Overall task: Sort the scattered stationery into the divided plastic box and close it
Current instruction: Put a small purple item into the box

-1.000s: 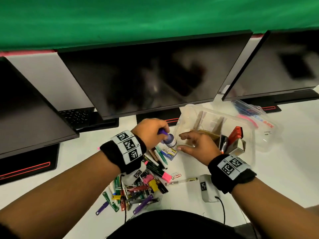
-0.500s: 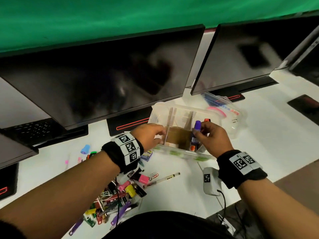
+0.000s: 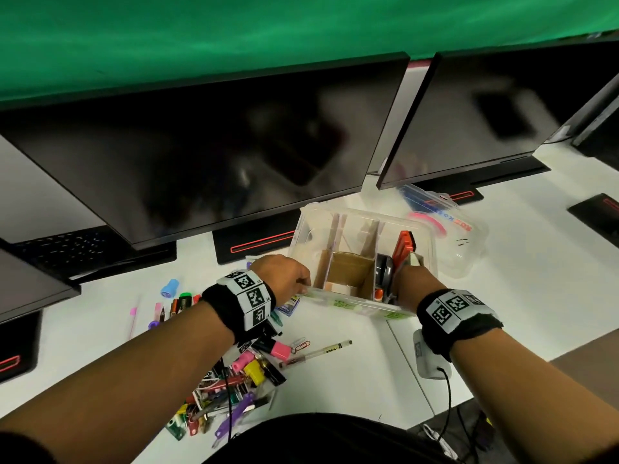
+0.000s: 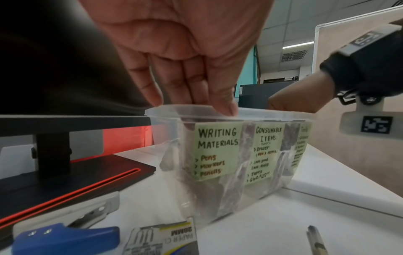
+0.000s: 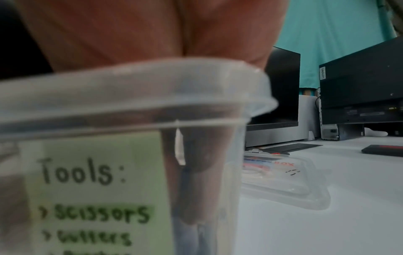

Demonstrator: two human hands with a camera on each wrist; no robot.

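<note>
The clear divided plastic box stands open on the white desk, with cardboard dividers and green labels "Writing materials", "Consumable items" and "Tools". My left hand pinches the rim at the near left corner. My right hand reaches over the near wall into the right compartment. Its fingers show through the wall beside the Tools label; what they hold is hidden. An orange cutter and a black item stand in that compartment. Scattered stationery lies near left.
The box's clear lid lies right of it. Dark monitors stand close behind. A pen, markers and a paper-clip box lie on the desk. A white device with a cable sits by the desk's front edge.
My right hand held a purple-capped bottle above the box; it has dropped into the right compartment and the bottle is out of sight. My left hand stays on the box's corner.
</note>
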